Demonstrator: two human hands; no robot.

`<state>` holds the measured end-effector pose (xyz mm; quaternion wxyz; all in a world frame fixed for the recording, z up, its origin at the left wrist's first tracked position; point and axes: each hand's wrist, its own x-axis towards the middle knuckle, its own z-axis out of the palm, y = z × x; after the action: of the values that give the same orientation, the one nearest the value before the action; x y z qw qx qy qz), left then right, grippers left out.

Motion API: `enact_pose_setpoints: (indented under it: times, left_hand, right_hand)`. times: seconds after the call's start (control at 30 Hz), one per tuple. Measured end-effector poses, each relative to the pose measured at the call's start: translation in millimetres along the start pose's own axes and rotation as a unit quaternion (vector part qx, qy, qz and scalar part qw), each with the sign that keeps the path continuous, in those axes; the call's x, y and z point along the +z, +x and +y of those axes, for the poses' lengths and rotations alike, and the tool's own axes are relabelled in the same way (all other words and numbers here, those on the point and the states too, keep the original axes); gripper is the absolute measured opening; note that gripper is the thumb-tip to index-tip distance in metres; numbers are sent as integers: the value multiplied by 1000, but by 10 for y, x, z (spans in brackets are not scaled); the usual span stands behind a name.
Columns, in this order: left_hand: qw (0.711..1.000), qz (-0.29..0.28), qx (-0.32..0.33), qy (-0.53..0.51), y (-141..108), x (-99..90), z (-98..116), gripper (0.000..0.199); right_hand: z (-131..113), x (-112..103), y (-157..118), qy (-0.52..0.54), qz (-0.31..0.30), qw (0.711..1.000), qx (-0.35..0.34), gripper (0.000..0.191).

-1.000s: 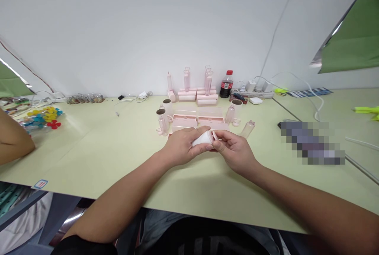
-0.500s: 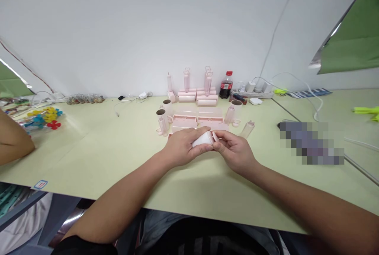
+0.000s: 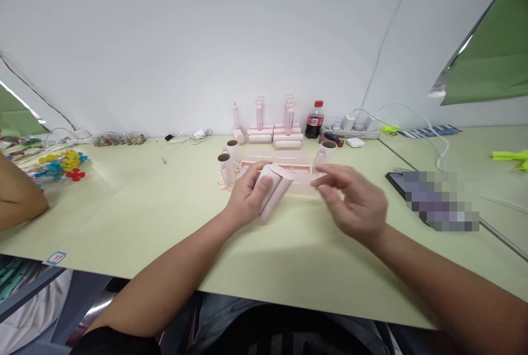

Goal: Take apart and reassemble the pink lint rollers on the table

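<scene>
Nearer than the bottle point(image 3: 315, 121) of dark drink point(image 3: 314, 131), our left hand point(image 3: 246, 197) grips a pink-and-white roller point(image 3: 277, 194); our right hand point(image 3: 358, 202) curls, narrowly parted.

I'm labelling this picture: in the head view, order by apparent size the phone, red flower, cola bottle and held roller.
Phone
Held roller
Cola bottle
Red flower
Real sizes unsure: the bottle stands farther back.

Left fingers point(image 3: 262, 189) grip a white-and-pink roller point(image 3: 277, 191); right fingers point(image 3: 340, 175) hover apart, blurred.
</scene>
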<state>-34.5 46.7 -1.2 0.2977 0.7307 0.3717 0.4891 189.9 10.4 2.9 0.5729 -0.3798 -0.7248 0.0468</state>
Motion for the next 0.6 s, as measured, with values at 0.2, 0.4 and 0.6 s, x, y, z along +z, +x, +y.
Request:
enact_pose_setpoints:
  times: [0.2, 0.4, 0.6]
  left_hand:
    - [961, 33, -193, -195, 104, 7, -68, 37]
    - [941, 46, -209, -263, 98, 19, -14, 43]
    - [947, 45, -195, -253, 89, 34, -34, 42]
  right_hand:
    - [201, -311, 289, -131, 134, 982, 23, 19]
    - [377, -462, 470, -258, -43, 943, 206, 28]
    - [590, -501, 454, -235, -250, 888, 306, 48]
